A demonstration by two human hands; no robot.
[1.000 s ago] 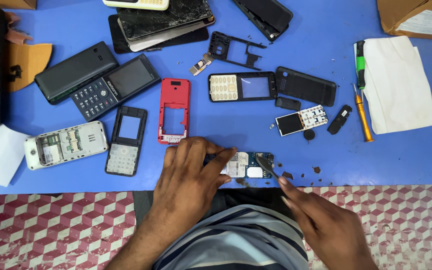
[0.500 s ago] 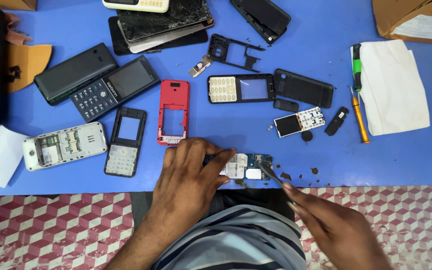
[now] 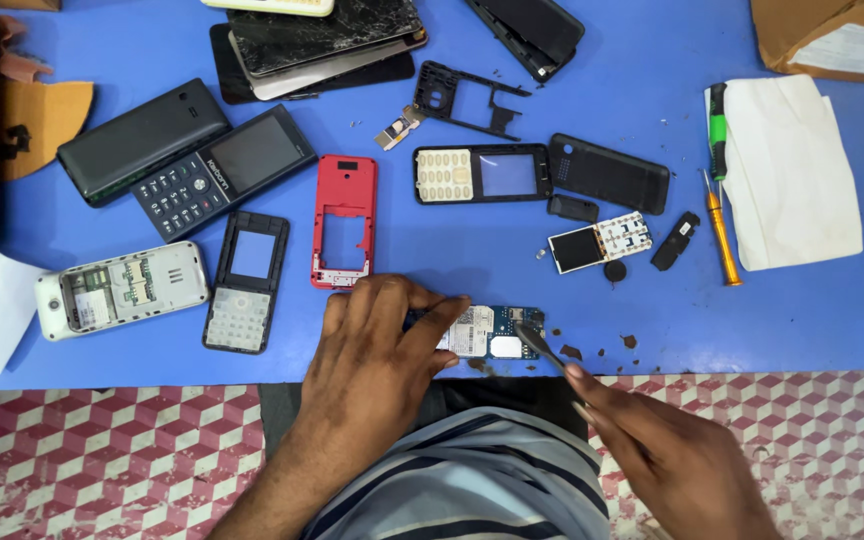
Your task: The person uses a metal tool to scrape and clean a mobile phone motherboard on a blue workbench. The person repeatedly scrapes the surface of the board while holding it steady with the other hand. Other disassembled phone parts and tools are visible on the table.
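Blue circuit board [image 3: 487,332]: left hand [image 3: 377,350] pins it flat; right hand [image 3: 677,455], at 4 o'clock, grips tweezers [image 3: 542,348]. A slip could scratch components.

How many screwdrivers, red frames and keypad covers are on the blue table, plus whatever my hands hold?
Screwdrivers: 2, green-handled, orange-handled
Red frame: 1
Keypad covers: 2
Circuit board in left hand: 1
Thin tool in right hand: 1
Total: 7
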